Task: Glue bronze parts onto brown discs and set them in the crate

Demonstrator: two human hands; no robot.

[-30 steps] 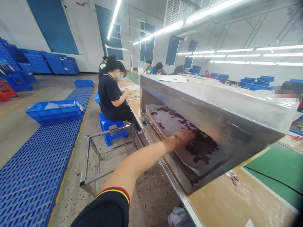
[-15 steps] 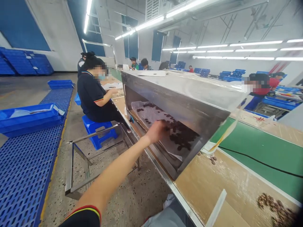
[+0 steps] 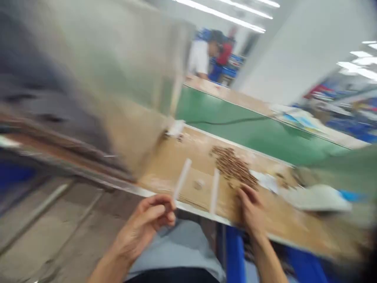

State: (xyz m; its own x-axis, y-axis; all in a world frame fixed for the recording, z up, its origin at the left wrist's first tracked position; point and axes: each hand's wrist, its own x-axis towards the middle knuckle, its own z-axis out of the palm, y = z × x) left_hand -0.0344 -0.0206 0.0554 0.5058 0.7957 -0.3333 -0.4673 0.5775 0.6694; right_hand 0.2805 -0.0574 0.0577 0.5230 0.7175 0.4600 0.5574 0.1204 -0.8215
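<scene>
The whole view is smeared by motion. My left hand [image 3: 147,224] hovers just in front of the table's near edge with its fingers curled in towards the thumb; what they hold, if anything, I cannot make out. My right hand [image 3: 250,208] lies on the brown tabletop [image 3: 182,157], fingers stretched forward and touching the near end of a pile of small dark brown pieces [image 3: 232,167]. Two white strips [image 3: 182,182] [image 3: 214,190] stand on the tabletop between my hands, with a small pale piece [image 3: 198,184] between them.
A steel box [image 3: 88,78] fills the left side above the table. A green belt [image 3: 250,129] runs behind the brown top. A pale object [image 3: 315,196] lies at the right. A person in white [image 3: 203,55] is at work across the belt.
My left arm has come out of the steel box and back to the table's front edge. The view has swung right and down onto the tabletop, and my right hand has come into view.
</scene>
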